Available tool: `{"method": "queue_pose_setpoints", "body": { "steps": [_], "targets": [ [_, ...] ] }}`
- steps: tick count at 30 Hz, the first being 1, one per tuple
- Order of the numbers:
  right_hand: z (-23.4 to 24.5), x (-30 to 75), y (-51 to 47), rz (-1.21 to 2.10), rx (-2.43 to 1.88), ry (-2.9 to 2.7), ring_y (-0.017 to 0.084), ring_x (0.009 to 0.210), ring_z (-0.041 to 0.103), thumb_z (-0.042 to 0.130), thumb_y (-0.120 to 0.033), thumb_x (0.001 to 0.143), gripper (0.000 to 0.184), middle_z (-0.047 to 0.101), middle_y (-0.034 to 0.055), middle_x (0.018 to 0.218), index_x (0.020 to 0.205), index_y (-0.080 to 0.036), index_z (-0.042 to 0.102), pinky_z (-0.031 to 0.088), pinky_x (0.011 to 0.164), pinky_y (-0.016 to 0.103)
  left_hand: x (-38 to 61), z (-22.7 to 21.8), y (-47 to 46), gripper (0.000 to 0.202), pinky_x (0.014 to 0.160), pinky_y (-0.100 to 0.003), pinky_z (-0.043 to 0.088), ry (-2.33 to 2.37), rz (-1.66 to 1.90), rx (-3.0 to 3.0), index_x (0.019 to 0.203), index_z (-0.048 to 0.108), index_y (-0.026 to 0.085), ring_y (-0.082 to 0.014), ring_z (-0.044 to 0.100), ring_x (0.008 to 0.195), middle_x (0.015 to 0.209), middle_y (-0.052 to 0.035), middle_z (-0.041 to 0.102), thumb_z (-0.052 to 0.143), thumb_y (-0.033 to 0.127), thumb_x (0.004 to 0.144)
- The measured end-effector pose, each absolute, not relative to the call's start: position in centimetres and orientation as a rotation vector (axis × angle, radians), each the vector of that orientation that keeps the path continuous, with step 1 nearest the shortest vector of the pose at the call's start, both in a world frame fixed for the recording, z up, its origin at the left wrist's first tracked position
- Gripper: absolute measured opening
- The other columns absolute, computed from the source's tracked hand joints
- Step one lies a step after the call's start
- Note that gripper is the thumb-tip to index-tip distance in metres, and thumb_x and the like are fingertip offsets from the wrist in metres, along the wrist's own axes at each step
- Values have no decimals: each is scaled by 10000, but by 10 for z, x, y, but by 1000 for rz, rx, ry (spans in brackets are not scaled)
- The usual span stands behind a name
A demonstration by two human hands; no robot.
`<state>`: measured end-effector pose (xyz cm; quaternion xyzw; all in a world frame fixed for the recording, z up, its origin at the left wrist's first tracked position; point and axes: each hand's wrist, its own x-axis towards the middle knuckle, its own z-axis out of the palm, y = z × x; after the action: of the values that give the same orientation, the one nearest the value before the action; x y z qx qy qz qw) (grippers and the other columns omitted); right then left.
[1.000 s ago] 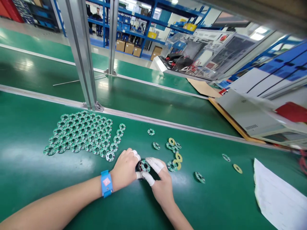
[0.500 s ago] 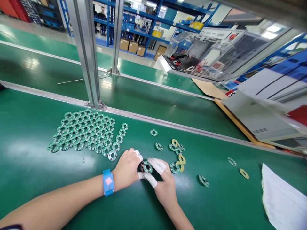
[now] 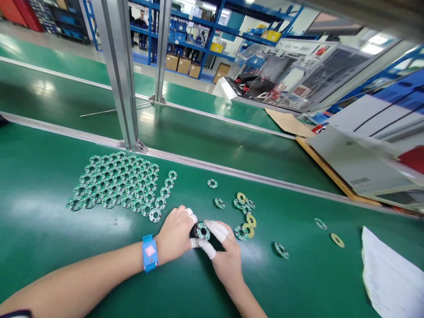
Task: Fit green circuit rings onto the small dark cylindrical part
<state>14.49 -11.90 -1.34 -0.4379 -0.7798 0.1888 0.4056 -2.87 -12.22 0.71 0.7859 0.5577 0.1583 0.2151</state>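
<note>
My left hand (image 3: 175,234) and right hand (image 3: 225,256) pinch one small black round part (image 3: 195,232) between their fingertips. A green ring board (image 3: 202,231) sits on top of the part. The part rests on the green surface (image 3: 298,282). Left of the part, many ring boards lie in a neat patch (image 3: 117,181), so I think much work is left. Right of the part, a few loose rings (image 3: 245,216) are scattered.
</note>
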Motion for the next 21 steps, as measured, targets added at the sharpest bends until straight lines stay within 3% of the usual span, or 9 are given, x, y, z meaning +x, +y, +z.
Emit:
{"method": "queue_pose_setpoints", "body": {
  "steps": [8,12,21],
  "targets": [
    [-5,142,-120,511,-1117,-2040,266,951,582,692,-329,760,397,654,88,1033,1138,-241,605,518,807,435,-30,7,-122,300,746,-351,384,1551,434,2147,854,573,167,-233,466,898,921,-55,574,629,451,778],
    [-3,145,-119,462,-1097,-2091,265,932,581,662,-308,783,327,660,86,1010,1101,-242,626,507,795,443,-29,6,-123,311,744,-352,382,1552,445,2139,827,569,171,-233,463,892,908,-53,568,597,479,794],
    [-15,148,-121,316,-1107,-2147,286,941,580,580,-403,854,310,675,97,985,1097,-212,616,482,777,470,-29,1,-124,265,751,-347,373,1553,470,2175,865,569,169,-228,458,890,911,-48,568,631,414,787]
  ]
}}
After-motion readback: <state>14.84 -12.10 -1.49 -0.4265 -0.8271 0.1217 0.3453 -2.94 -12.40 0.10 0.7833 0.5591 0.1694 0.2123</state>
